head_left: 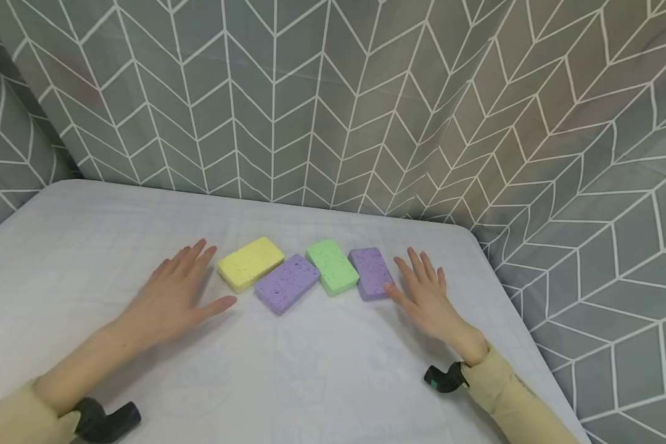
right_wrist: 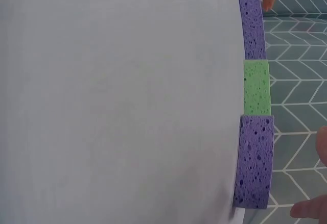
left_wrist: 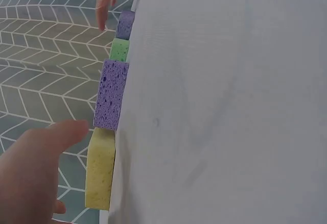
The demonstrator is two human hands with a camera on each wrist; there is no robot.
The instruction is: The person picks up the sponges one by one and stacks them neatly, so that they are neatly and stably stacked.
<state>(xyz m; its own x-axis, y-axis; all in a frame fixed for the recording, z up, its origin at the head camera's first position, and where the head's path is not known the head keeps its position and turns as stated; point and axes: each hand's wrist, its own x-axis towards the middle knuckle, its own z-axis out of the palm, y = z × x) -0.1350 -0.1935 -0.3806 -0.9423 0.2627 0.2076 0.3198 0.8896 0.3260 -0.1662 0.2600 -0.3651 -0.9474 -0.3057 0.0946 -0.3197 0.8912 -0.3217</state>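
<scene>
Four-cornered sponges lie in a row across the white table: a yellow sponge at the left, a purple sponge beside it, a green sponge, then another purple sponge at the right. My left hand is left of the yellow sponge, its fingers spread and holding nothing. On the other side, my right hand has its fingers spread too; its thumb overlaps the right purple sponge in the head view, and contact is unclear. In the right wrist view, that purple sponge stands nearest, with only fingertips visible.
The white-covered table has rounded far corners. A grey curtain with white chevron lines hangs behind it and along the right side. Black devices sit at both wrists, one at the left cuff and one at the right cuff.
</scene>
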